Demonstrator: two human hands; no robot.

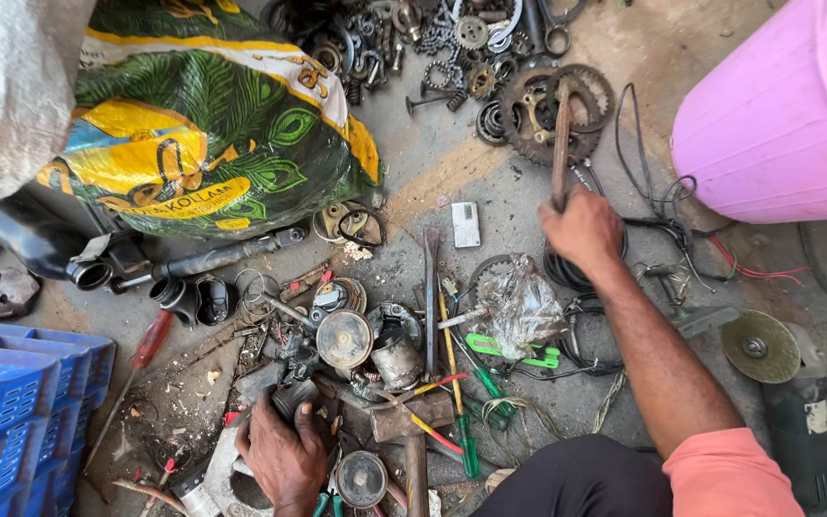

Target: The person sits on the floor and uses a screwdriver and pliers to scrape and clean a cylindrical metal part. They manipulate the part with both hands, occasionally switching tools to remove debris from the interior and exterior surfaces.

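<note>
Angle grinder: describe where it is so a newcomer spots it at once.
Start at the pink drum, upper right. Below it, right of the person's right forearm, the angle grinder lies on the floor. Its round greenish disc faces up on a dark body, unlike the toothed sprockets farther up.

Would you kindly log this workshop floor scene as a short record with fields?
Setting: concrete floor strewn with metal parts
Left hand: gripping a dark cylindrical part
Right hand: holding a rusty long tool, its far end over a toothed sprocket
Nearby: hammer, green-handled screwdriver, angle grinder, blue crate, pink drum, printed sack
</note>
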